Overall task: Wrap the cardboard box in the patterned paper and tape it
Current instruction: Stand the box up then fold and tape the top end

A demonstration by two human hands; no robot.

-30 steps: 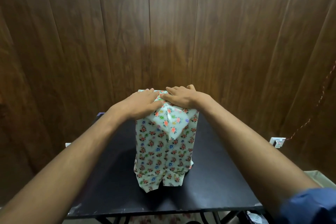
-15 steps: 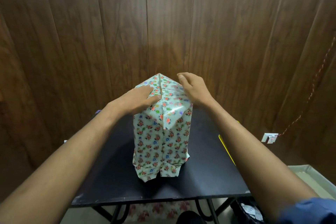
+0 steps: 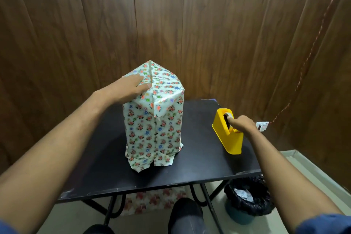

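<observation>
— Wood-panelled walls, black folding table (image 3: 106,175); where's the wrapped box (image 3: 153,129)?

— Upright mid-table, patterned paper (image 3: 163,89) folded to a peak on top. A second ago both hands pressed that fold; now only the left hand (image 3: 126,91) rests there, fingers straight and together.

— The right hand (image 3: 242,124)?

— It left the box for the yellow tape dispenser (image 3: 228,135), right of the box. Index finger on the roll; the others I cannot tell.

— So taping comes next?

— I'd judge so. Right of the box, below the table, stands a lined bin (image 3: 248,203).
</observation>
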